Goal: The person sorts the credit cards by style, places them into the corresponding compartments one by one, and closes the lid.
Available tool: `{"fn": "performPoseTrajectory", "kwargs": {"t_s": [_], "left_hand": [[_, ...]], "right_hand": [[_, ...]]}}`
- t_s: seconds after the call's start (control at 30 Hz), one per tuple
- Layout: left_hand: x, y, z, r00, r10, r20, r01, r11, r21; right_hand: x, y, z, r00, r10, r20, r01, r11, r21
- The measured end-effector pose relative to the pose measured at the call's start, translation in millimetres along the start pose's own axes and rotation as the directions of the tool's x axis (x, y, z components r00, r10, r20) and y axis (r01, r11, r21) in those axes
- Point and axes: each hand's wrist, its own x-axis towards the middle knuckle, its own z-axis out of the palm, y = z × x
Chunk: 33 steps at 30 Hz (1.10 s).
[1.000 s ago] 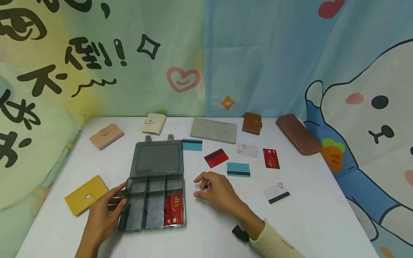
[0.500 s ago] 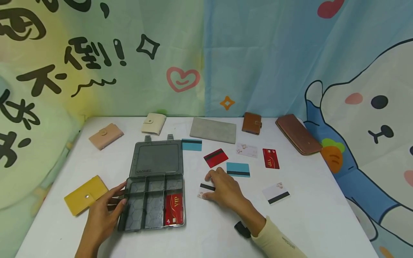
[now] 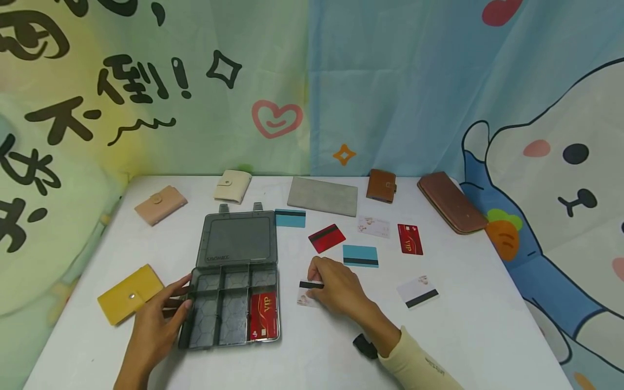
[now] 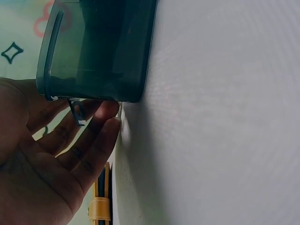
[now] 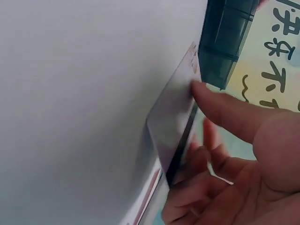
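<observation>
A grey see-through compartment box [image 3: 236,303] lies with its lid [image 3: 239,238] folded back. A red VIP card [image 3: 264,316] sits in its front right compartment. My left hand [image 3: 161,319] touches the box's left side with relaxed fingers; the left wrist view shows these fingers [image 4: 96,140] by a small clip on the box [image 4: 93,51]. To the right of the box, my right hand [image 3: 338,287] pinches a white card with a black stripe [image 3: 308,295]. In the right wrist view the thumb presses the face of this card [image 5: 173,112], which is tilted, fingers at its striped edge.
Blue cards [image 3: 361,255], red cards [image 3: 326,238] and white cards [image 3: 418,291] lie scattered right of the box. A yellow wallet [image 3: 130,295] is beside my left hand. Several other wallets, including a long brown one [image 3: 452,203], line the back of the white table [image 3: 302,363].
My right hand has moved slightly right and come down on the white striped card, now pinched between thumb and fingers. The left hand and the box have stayed in place.
</observation>
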Motion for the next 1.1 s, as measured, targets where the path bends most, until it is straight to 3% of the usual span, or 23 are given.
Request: {"fn": "performPoseTrajectory", "kwargs": {"t_s": [0.27, 0.47, 0.67, 0.8, 1.1], "left_hand": [[-0.3, 0.8, 0.1, 1.0, 0.0, -0.005, 0.0, 1.0, 0.004], [-0.6, 1.7, -0.5, 1.0, -0.009, -0.001, 0.009, 1.0, 0.005], [-0.9, 1.9, -0.2, 1.0, -0.019, 0.005, 0.019, 1.0, 0.005], [-0.9, 1.9, 0.3, 1.0, -0.018, 0.002, 0.018, 1.0, 0.004], [-0.5, 2.8, 0.7, 1.0, -0.014, -0.009, 0.014, 1.0, 0.011]], "right_hand": [[-2, -8, -9, 0.994, -0.049, -0.096, 0.059, 0.992, 0.109], [-5, -16, -15, 0.99, -0.083, -0.115, 0.11, 0.961, 0.253], [-9, -29, -17, 0.991, -0.108, -0.081, 0.132, 0.903, 0.408], [-9, -39, -13, 0.993, -0.109, -0.041, 0.116, 0.883, 0.455], [-5, -65, 10, 0.973, -0.224, 0.057, 0.147, 0.789, 0.597]]}}
